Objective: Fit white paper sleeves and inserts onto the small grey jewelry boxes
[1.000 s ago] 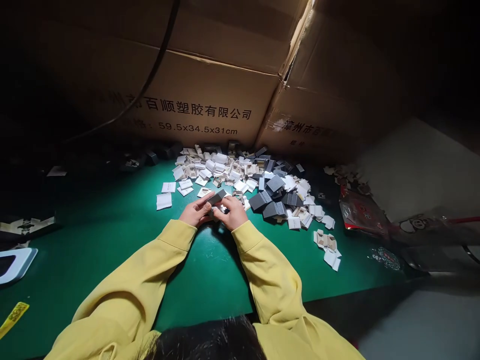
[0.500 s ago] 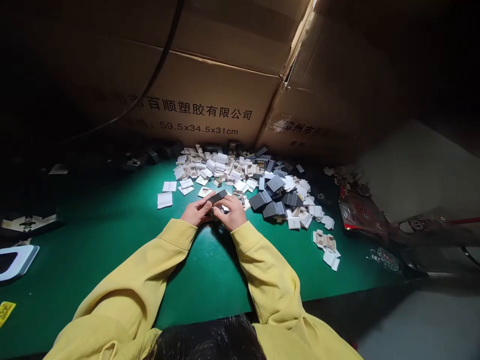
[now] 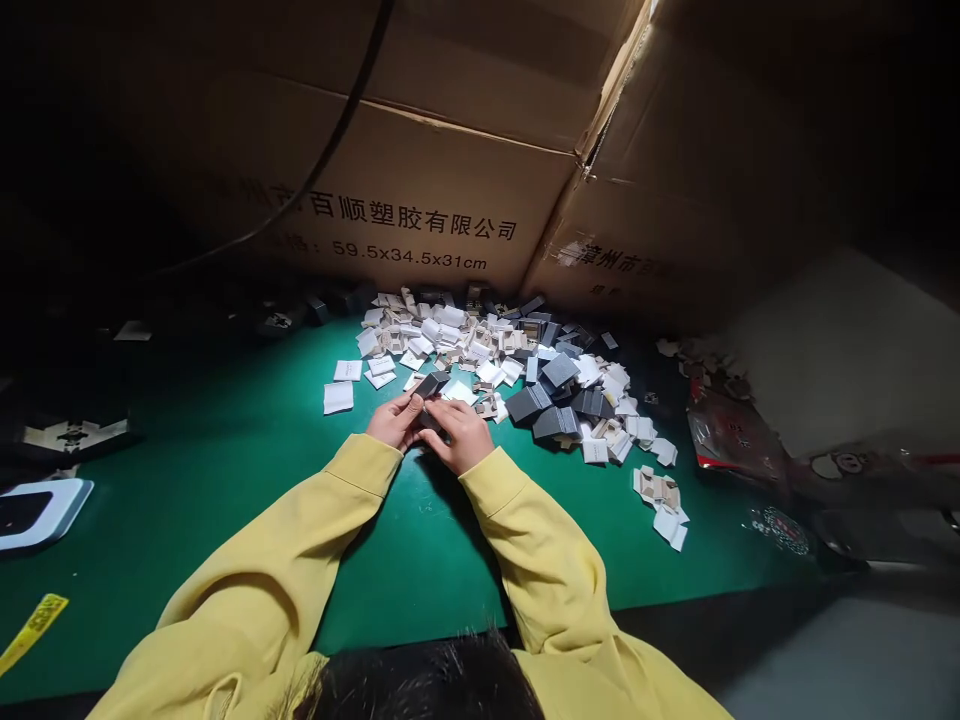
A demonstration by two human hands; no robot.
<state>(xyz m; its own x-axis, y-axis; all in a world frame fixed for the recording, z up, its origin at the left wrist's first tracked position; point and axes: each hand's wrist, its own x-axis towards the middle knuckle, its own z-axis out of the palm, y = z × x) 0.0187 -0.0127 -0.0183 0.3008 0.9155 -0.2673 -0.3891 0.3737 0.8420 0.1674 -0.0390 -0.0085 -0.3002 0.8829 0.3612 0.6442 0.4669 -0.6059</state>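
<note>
Both hands meet over the green counter (image 3: 225, 500): left hand (image 3: 391, 422) and right hand (image 3: 459, 432) each have their grip clamped on a small grey box (image 3: 429, 386) (just before the heap of white cards (image 3: 450, 340)).

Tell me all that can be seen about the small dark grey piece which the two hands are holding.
The small dark grey piece looks like a flat, folded card or little box part, matte, probably paperboard. It is tilted, its far end raised toward the pile of white and grey pieces. The left hand pinches its near left side and the right hand covers its lower part, so that part is hidden. It is held just above the green table. Finer details are too small to tell.
</note>
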